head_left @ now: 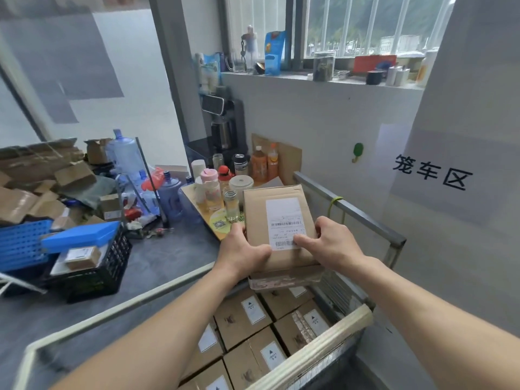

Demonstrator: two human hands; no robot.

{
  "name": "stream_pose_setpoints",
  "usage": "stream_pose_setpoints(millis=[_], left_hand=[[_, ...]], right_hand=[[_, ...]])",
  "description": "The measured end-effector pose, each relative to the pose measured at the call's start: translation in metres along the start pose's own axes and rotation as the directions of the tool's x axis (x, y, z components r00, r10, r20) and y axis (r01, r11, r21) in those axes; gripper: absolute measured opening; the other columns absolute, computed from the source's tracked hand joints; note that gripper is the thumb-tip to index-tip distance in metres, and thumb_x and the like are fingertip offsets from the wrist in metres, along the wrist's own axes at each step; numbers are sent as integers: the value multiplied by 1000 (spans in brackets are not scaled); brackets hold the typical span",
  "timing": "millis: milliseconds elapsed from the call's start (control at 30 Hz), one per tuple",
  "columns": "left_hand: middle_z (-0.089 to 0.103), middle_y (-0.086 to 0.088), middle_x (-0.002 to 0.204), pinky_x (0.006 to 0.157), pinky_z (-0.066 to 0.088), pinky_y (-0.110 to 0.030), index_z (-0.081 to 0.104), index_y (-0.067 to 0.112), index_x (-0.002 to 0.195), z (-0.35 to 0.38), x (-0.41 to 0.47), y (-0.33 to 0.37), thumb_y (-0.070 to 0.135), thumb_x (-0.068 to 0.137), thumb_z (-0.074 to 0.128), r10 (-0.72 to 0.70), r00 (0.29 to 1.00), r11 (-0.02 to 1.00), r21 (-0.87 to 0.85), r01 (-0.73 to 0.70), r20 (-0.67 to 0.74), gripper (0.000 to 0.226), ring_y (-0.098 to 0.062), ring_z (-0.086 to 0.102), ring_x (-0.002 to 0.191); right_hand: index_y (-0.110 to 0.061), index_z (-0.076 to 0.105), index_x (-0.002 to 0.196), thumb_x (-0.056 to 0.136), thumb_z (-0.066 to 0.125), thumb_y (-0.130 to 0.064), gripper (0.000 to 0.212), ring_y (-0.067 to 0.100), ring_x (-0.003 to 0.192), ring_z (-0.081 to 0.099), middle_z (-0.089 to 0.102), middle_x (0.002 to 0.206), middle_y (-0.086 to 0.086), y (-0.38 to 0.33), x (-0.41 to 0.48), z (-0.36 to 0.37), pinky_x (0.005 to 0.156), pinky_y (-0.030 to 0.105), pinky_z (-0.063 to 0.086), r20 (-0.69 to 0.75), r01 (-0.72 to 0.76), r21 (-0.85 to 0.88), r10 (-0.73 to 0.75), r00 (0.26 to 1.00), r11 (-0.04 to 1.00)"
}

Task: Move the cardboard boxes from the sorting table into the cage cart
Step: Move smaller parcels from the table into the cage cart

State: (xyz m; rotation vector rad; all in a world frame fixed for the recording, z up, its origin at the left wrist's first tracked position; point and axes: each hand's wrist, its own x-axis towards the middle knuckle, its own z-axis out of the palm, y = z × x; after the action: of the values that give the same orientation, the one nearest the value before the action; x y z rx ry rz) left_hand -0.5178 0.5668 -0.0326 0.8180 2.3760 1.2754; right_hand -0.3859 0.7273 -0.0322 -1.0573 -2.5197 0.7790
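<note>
A flat cardboard box [254, 218] with a white barcode label is held above the cage cart [349, 209]. My left hand [242, 249] grips its near left edge, thumb on top. My right hand [332, 243] grips its near right edge, thumb lying across the label. A second, taped box [284, 278] shows directly beneath the held one; whether my hands carry it too, I cannot tell. Down inside the cart lie several labelled cardboard boxes [247, 316] packed side by side.
The cart's metal rails [118, 313] frame the opening, with a wrapped bar [318, 350] at the near right. Bottles and cups [222, 187] crowd a small table beyond the cart. Blue and black crates [84, 257], water jugs and scrap cardboard [33, 175] fill the floor at left. A wall stands close on the right.
</note>
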Motion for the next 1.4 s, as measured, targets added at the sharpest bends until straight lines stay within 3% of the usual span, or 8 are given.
stream_pose_setpoints(millis=[200,500,567,633,767,867,1067,1400], left_hand=[[60,0,115,71,46,-23,45,14,124,13,28,-16,29,78,79,-35,998,999,26,34,60,59,-17,58,98],[59,-1,117,88,57,-38,43,16,123,26,105,-60,33,72,82,-104,985,995,25,102,138,66,-20,60,103],[58,-1,116,89,57,-40,41,17,123,29,121,-73,34,71,82,-123,980,992,39,119,159,68,-20,59,104],[57,1,114,83,56,-35,40,15,127,36,135,-86,33,71,82,-147,972,989,45,141,184,71,-18,59,103],[56,5,109,62,43,-18,41,15,127,53,155,-111,27,74,82,-185,958,982,62,176,221,68,-12,57,97],[56,5,115,67,45,-19,40,19,125,73,171,-133,28,72,84,-231,942,973,72,220,242,69,-14,57,102],[60,5,111,80,55,-30,43,19,118,134,206,-191,29,66,84,-373,904,928,113,356,210,67,-14,61,99],[58,7,116,69,46,-15,38,20,131,275,247,-315,15,74,84,-554,781,827,86,555,287,73,-14,61,104]], right_hand=[[-27,52,93,83,67,-63,40,11,83,62,65,95,-9,11,23,18,75,40,58,26,-37,-18,37,999,999],[-27,52,97,81,67,-64,43,9,82,61,63,95,-11,9,90,62,71,35,55,102,-92,-78,99,990,993],[-26,52,100,82,67,-63,43,7,81,59,60,94,-13,13,102,76,64,29,50,127,-102,-73,110,986,992],[-25,51,102,83,67,-62,44,6,81,58,59,95,-13,19,113,92,60,26,44,151,-115,-68,124,981,991],[-24,52,100,81,64,-61,44,13,84,60,63,98,-7,42,135,125,69,36,50,197,-156,-89,171,965,984],[-24,52,100,79,63,-62,44,15,86,61,64,98,-7,63,152,153,76,40,54,242,-181,-94,198,950,979],[-27,48,98,81,60,-63,42,15,85,62,63,100,-9,121,200,220,74,39,54,357,-151,-126,187,915,980],[-26,48,115,82,67,-53,47,15,95,62,64,111,-8,250,248,344,76,33,53,526,-203,-152,253,812,967]])
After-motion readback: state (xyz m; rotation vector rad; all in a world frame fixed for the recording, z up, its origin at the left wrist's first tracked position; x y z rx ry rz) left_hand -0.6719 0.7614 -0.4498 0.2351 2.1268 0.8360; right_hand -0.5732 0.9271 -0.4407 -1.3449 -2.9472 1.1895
